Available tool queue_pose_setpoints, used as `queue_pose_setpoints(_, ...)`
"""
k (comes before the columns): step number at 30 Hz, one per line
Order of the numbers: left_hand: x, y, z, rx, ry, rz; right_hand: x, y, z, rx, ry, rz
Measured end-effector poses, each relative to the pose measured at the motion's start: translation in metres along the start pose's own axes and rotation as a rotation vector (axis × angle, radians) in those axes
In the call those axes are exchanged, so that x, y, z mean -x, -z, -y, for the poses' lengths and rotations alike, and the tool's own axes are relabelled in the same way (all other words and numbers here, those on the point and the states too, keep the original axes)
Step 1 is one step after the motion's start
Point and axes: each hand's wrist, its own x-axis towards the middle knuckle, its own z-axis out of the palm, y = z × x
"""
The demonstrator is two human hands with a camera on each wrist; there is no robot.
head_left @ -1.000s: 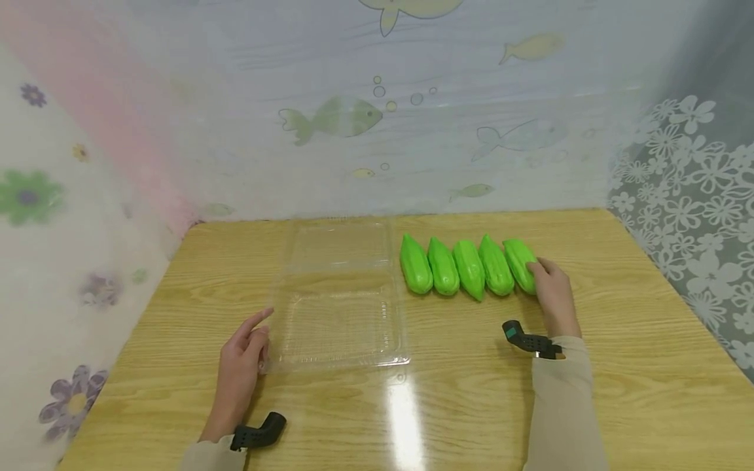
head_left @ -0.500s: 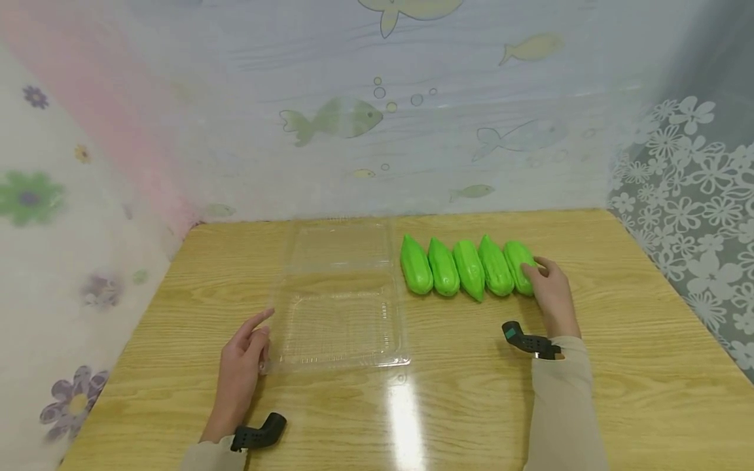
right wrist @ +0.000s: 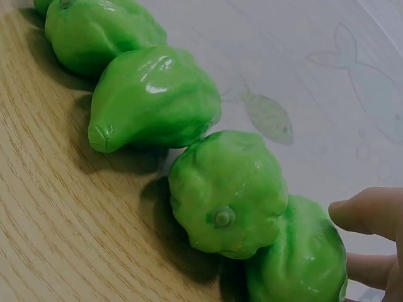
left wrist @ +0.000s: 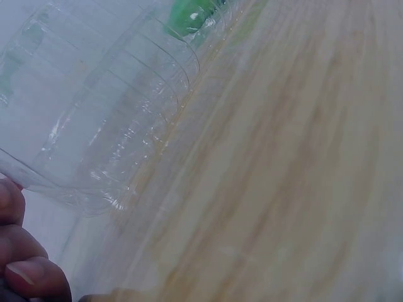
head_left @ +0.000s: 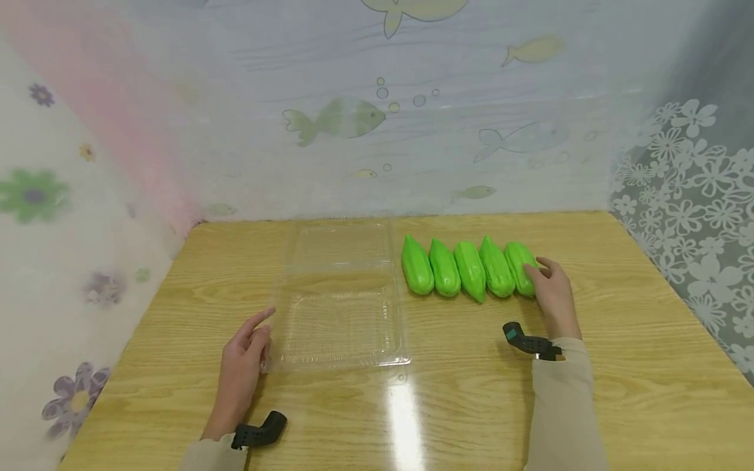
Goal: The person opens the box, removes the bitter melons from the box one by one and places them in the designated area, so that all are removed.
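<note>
Several glossy green ribbed fruits lie side by side in a row on the wooden table, some with the pointed end toward the wall, others turned around. At the right end of the row, my right hand touches the last green ribbed fruit on its right side. The right wrist view has that fruit low in the picture, the thumb and a finger at its edge. A clear plastic clamshell box lies unfolded left of the row. Beside its near left corner rests my left hand, index finger extended along the edge.
Behind the table stands a pale wall covering with fish drawings. A flower-patterned panel borders the right side, and a flowered wall borders the left.
The rightmost fruit has been turned slightly and settled against its neighbour, its lower end shifting left. My right thumb has moved a little left over it. The left hand has not moved.
</note>
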Motion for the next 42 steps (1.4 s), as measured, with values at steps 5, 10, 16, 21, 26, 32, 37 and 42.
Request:
queue_pose_setpoints(5, -0.005, 0.0, 0.008, 0.001, 0.016, 0.004, -0.001, 0.004, -0.001, 0.023, 0.025, 0.011)
queue_pose_setpoints(10, -0.008, -0.004, 0.007, -0.002, 0.004, 0.013, -0.003, 0.008, -0.001, 0.034, 0.062, 0.01)
queue_pose_setpoints(16, -0.003, -0.007, -0.004, -0.007, 0.018, 0.012, -0.002, 0.009, -0.001, 0.025, 0.068, -0.003)
queue_pose_setpoints(21, 0.001, -0.007, -0.013, -0.029, 0.024, 0.0, -0.003, 0.007, -0.004, 0.028, 0.063, -0.013)
queue_pose_setpoints(26, 0.001, -0.006, -0.014, -0.03, -0.01, 0.004, -0.005, 0.005, -0.006, 0.085, 0.07, -0.016)
queue_pose_setpoints(32, -0.002, -0.003, -0.007, -0.022, -0.003, 0.02, -0.007, 0.002, -0.008, 0.138, 0.079, 0.005)
queue_pose_setpoints(37, -0.002, -0.002, -0.007, -0.007, -0.013, 0.003, -0.007, 0.002, -0.007, 0.141, 0.081, 0.021)
queue_pose_setpoints(42, 0.0, -0.002, -0.01, -0.001, -0.059, -0.016, -0.008, 0.003, -0.008, 0.123, 0.088, 0.018)
